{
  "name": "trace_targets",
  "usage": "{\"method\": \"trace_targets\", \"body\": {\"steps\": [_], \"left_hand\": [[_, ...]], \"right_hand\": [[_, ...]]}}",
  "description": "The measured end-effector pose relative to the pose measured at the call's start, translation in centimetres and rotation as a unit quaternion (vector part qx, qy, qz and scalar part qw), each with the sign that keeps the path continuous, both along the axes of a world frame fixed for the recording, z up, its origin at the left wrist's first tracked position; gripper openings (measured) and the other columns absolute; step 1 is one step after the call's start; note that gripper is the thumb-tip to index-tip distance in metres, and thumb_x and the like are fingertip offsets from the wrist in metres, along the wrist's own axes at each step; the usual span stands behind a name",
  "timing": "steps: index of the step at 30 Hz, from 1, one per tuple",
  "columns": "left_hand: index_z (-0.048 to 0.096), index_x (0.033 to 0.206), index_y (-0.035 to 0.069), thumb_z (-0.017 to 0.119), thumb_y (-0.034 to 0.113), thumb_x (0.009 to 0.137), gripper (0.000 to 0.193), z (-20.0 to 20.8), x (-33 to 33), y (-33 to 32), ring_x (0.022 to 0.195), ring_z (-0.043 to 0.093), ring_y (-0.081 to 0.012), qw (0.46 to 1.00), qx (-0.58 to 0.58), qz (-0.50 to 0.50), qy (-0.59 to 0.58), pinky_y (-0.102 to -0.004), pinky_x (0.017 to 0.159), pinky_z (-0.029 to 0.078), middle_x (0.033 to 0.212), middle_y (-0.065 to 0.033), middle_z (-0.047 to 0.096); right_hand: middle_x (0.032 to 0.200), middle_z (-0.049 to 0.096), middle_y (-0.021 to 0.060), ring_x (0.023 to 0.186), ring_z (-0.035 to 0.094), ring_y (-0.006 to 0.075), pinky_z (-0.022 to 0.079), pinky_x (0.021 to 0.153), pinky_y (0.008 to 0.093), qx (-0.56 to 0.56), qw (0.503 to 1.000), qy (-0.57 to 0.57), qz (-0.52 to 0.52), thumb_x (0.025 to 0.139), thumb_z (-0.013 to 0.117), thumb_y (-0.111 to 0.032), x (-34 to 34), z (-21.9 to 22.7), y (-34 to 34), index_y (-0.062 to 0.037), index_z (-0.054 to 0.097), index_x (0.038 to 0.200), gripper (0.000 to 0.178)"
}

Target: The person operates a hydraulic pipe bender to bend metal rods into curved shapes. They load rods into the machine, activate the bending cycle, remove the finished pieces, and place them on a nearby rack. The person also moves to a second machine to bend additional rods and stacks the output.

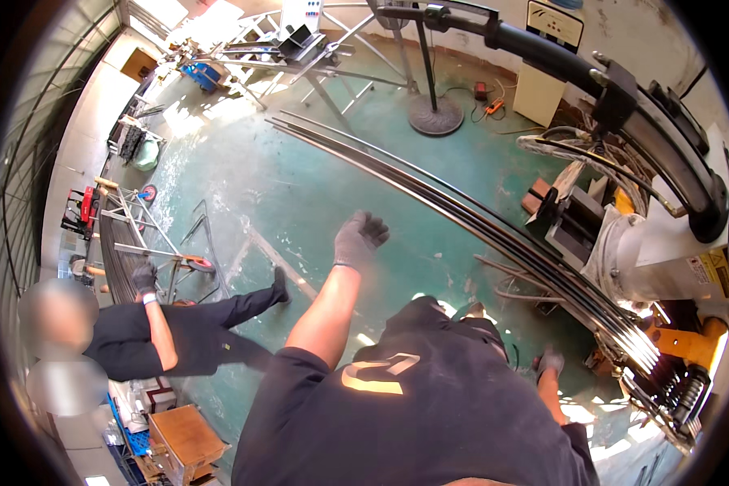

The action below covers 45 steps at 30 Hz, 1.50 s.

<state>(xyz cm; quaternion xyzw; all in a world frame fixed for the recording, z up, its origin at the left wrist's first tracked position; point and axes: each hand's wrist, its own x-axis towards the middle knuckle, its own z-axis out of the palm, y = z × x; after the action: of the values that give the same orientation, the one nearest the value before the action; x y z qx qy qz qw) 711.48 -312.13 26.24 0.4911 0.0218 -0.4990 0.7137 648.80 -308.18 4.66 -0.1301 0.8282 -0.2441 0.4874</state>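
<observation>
My left hand (360,240), in a grey work glove, is held out over the green floor with nothing in it, its fingers loosely apart. My right hand (549,363), also gloved, hangs low by my right side, near the bundle of long metal bars (462,212); its fingers are too small and blurred to read. Those dark and shiny bars run slantwise from the far middle to a machine with an orange part (679,344) at the right. Neither hand visibly touches the bars.
On the left a co-worker in dark clothes (174,336) has a gloved hand by a wheeled metal frame (142,243) and dark rods (115,255). A round stand base (435,115), coiled hoses (579,146), a water dispenser (545,89) and a wooden cabinet (188,437) stand around.
</observation>
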Motion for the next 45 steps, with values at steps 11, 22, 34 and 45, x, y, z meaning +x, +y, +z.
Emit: {"method": "trace_targets", "body": {"steps": [11,22,34,45], "left_hand": [[0.052,0.129,0.0,0.061,0.039,0.103,0.047,-2.5,28.6,-5.6,0.104,0.063,-0.0352,0.996,0.009,0.076,-0.05,-0.0529,0.094,0.054,0.115,-0.0171,0.063],[0.045,0.141,-0.003,0.047,0.059,0.105,0.072,1.7,56.7,-17.9,0.129,0.053,-0.0434,0.975,-0.007,-0.089,-0.203,-0.0577,0.108,0.045,0.142,-0.0256,0.053],[0.055,0.136,-0.003,0.041,0.051,0.11,0.061,4.0,46.3,-18.8,0.109,0.067,-0.0352,0.945,-0.101,-0.28,-0.138,-0.0442,0.093,0.058,0.133,-0.0216,0.063],[0.053,0.137,-0.002,0.048,0.036,0.111,0.046,6.0,38.7,-16.2,0.108,0.069,-0.0302,0.923,-0.092,-0.326,-0.18,-0.0413,0.093,0.061,0.128,-0.0178,0.065]], "right_hand": [[0.076,0.061,0.0044,0.056,0.059,0.0132,0.051,0.046,0.0281,-0.112,0.989,-0.017,0.093,0.1,0.069,-0.032,21.7,3.7,-9.4,-0.0036,0.066,0.104,0.029],[0.074,0.066,0.0078,0.053,0.062,0.0153,0.054,0.048,0.0331,0.06,0.997,-0.002,-0.053,0.095,0.069,-0.024,42.4,5.3,4.2,0.0012,0.071,0.108,0.028],[0.076,0.062,0.0063,0.054,0.059,0.0146,0.053,0.046,0.0298,0.016,0.994,0.012,-0.109,0.096,0.067,-0.022,44.7,9.0,3.5,0.0001,0.064,0.111,0.027],[0.081,0.065,0.0058,0.065,0.064,0.017,0.056,0.058,0.0319,-0.142,0.981,-0.023,-0.126,0.095,0.067,-0.021,42.7,11.1,-0.7,-0.0043,0.065,0.101,0.017]]}}
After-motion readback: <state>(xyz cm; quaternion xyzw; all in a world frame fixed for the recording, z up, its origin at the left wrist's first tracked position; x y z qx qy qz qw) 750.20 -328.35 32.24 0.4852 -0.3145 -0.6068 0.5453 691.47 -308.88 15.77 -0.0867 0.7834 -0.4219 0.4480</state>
